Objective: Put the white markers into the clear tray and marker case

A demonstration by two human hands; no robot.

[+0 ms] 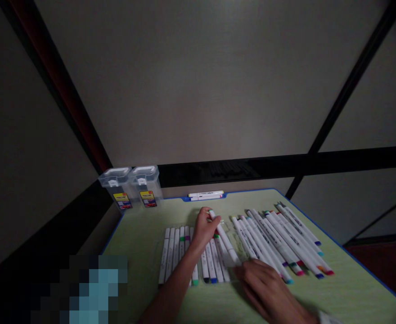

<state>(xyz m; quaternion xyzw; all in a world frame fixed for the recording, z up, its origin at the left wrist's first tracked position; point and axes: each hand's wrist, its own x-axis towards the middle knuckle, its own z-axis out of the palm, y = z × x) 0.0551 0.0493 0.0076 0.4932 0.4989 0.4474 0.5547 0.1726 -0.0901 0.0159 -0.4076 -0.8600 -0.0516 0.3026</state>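
A white marker (227, 240) slants between my two hands above the table. My left hand (205, 228) is closed, pinching its far end between thumb and fingers. At its near end is my right hand (263, 284), with curled fingers that hide the marker's tip. Under my left forearm lies a row of white markers (171, 256) side by side in what looks like a clear plastic tray (198, 282). Right of my hands, a looser group of white markers (279, 238) with coloured ends lies slanted, some overlapping.
Two clear plastic boxes (117, 182) with lids and yellow labels stand at the table's back left. A few markers (205, 195) rest in a blue slot at the back edge. The pale green table (346, 288) has a blue rim, and a panelled wall (218, 90) rises behind it.
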